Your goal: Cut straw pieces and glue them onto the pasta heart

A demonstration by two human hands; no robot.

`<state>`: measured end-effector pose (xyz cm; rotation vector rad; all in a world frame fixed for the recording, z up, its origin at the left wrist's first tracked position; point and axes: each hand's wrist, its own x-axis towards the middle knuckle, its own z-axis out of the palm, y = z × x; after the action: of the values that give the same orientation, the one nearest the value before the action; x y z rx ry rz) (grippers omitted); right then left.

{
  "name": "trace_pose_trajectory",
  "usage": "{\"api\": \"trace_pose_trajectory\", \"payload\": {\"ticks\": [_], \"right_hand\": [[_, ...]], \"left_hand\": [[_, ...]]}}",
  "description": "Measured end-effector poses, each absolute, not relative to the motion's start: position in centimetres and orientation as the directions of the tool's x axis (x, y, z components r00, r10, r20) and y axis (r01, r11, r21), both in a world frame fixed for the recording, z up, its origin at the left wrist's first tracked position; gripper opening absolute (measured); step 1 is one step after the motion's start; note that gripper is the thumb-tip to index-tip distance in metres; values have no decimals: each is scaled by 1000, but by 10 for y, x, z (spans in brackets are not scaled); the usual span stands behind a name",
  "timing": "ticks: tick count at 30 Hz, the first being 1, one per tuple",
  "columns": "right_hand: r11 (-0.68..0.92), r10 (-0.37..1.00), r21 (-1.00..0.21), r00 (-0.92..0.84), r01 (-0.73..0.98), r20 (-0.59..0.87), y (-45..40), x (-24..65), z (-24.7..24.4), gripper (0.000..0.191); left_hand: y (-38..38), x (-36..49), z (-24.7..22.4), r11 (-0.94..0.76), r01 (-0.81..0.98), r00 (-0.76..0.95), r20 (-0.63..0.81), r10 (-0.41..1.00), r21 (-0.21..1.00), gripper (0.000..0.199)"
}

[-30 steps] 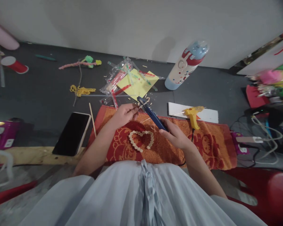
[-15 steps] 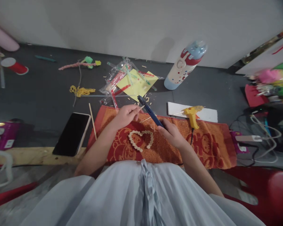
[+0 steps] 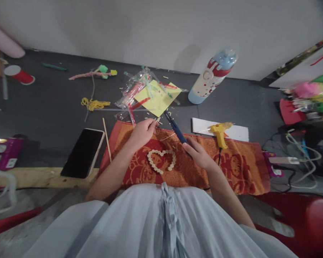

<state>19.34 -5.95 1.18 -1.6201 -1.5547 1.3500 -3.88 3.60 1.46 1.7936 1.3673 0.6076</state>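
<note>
Left hand pinches a short pale stick; right hand wraps a blue tool. Heart outline lies on orange-red towel, between forearms.

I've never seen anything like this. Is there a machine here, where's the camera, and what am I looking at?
No machine: you see a person's two bare hands. The camera is worn on their head, so you look forward and down as they would.

The right hand holds a dark blue hand tool; its exact kind is hard to tell. The left hand pinches what looks like a short pale stick.

Below them, an orange-red towel bears an open heart outline made of small pale pieces. Around it on the dark table are a phone, yellow yarn, yellow paper, a water bottle and a yellow glue gun.
</note>
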Motion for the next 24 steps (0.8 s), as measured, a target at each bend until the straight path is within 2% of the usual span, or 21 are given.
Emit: {"api": "trace_pose_trajectory", "payload": {"ticks": [5,11,24], "right_hand": [[-145,947,-849,-176,507,-267,-60,190,15,41],[-102,932,-806,-227,584,-282,-59,183,19,49],[-42,929,-784,-264,619,-258,-56,180,24,51]], "left_hand": [[34,-37,19,-150,565,292,-26,956,811,30],[35,-35,13,-167,548,295,-3,955,819,21],[35,-37,13,-240,562,318,62,946,792,22]]}}
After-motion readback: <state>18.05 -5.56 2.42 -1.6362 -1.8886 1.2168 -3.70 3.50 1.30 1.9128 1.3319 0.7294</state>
